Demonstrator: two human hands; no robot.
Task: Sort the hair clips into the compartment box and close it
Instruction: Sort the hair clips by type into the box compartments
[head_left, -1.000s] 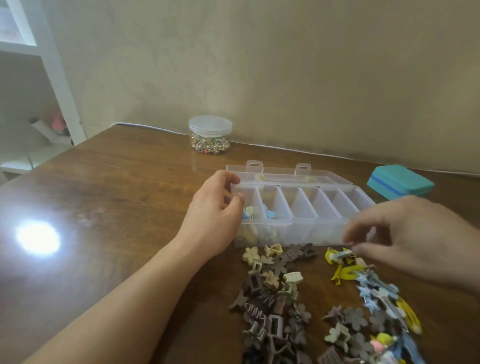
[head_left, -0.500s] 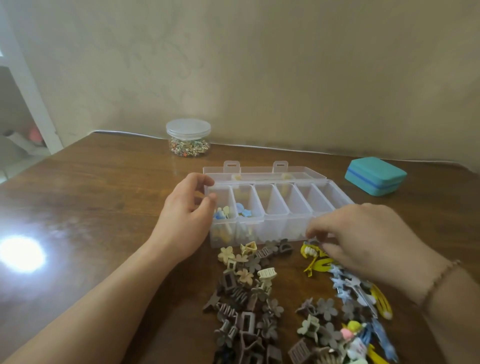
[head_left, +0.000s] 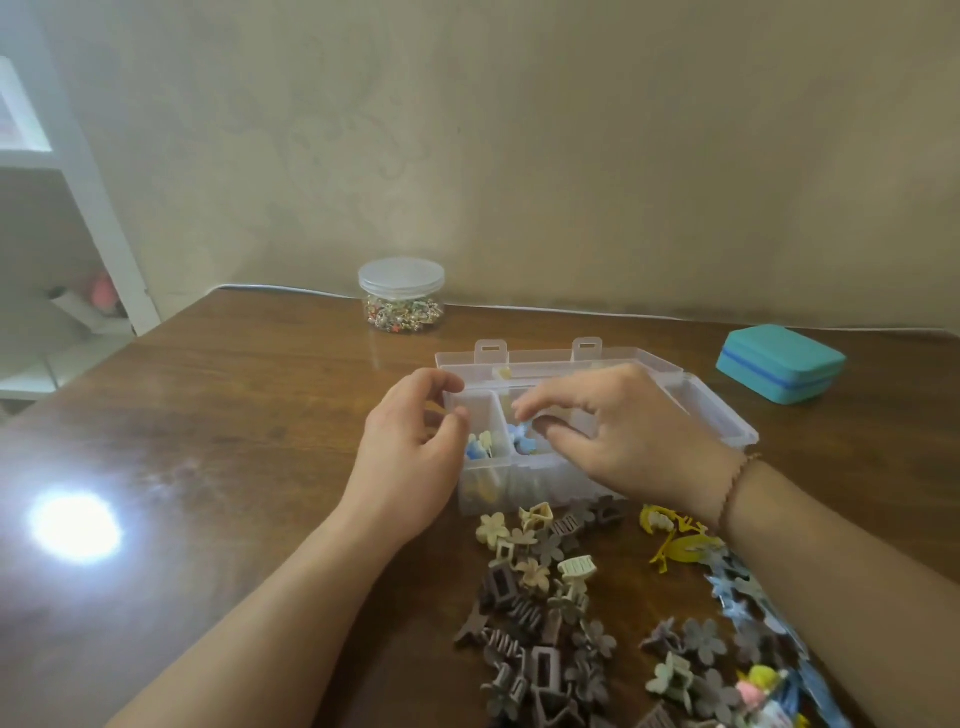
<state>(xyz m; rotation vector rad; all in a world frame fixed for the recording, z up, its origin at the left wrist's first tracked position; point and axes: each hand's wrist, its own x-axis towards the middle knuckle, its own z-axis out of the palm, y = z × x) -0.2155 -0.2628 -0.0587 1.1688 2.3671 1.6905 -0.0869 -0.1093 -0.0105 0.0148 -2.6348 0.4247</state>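
Observation:
The clear compartment box (head_left: 727, 427) stands open mid-table, its lid (head_left: 644, 365) lying flat behind it. My left hand (head_left: 410, 452) grips the box's left end, thumb on the front and fingers at the back corner. My right hand (head_left: 623, 436) hovers over the second compartment from the left, finger and thumb pinching a small blue hair clip (head_left: 519, 430). Blue and pale clips lie in the two left compartments. In front of the box are loose brown and beige clips (head_left: 540, 597), yellow clips (head_left: 675, 540), blue star clips (head_left: 737, 592) and grey flower clips (head_left: 696, 644).
A lidded clear jar of small colourful bits (head_left: 401, 293) stands at the back of the wooden table. A teal case (head_left: 779, 371) lies at the back right. A white shelf unit (head_left: 62, 208) stands beyond the left edge. A bright glare spot (head_left: 72, 527) marks the table's left part.
My right hand has moved from the clips at the right front of the box up and left over the second compartment. My left hand stays on the box's left end.

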